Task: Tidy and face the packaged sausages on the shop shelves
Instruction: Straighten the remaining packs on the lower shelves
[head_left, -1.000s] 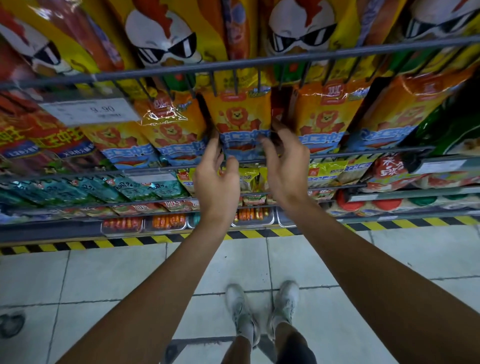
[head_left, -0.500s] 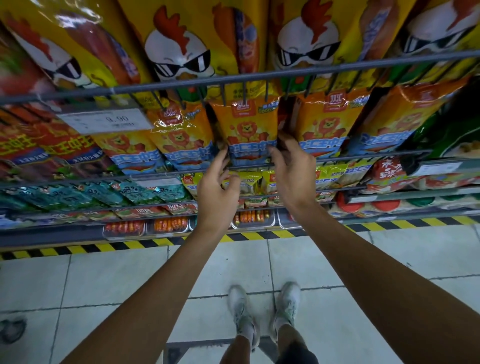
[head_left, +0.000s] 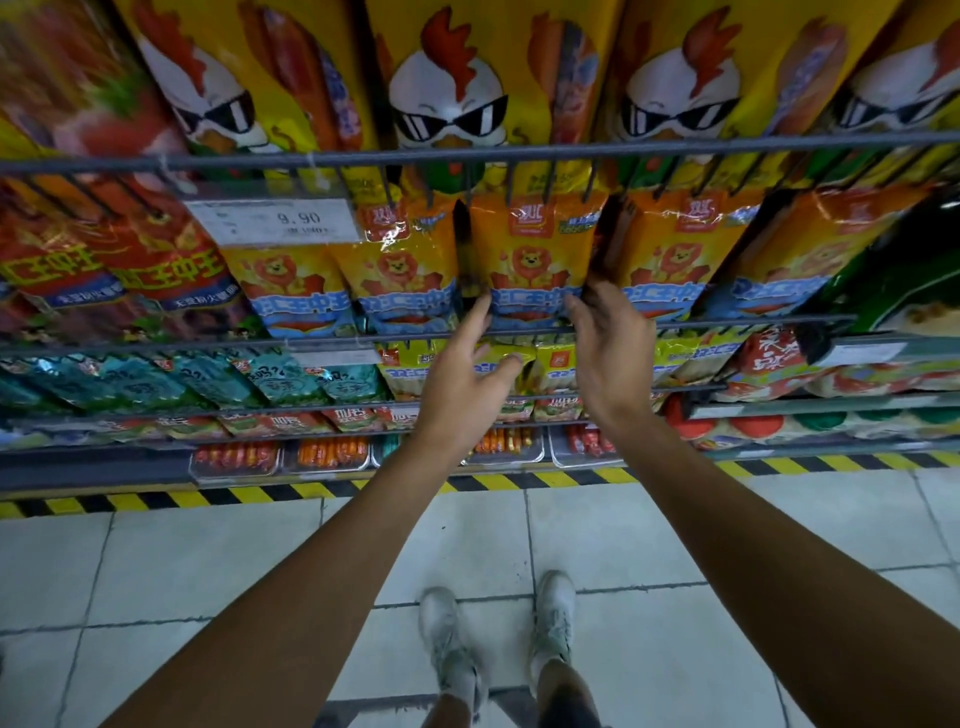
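Observation:
An orange sausage pack with a lion on it stands upright in a row of like packs behind the wire shelf rail. My left hand reaches up with straight fingers, and its fingertips touch the pack's lower left edge. My right hand lies against the pack's lower right edge, fingers pointing up into the dark gap beside the neighbouring pack. Neither hand curls round the pack.
Big yellow packs with a rooster in sunglasses fill the shelf above. Red packs and a 9.90 price tag sit at the left. Teal packs and small trays lie on lower shelves. A yellow-black stripe edges the tiled floor.
Both hands have slid down from the pack's sides to its lower corners, and their fingers have loosened. The view has tilted up a little.

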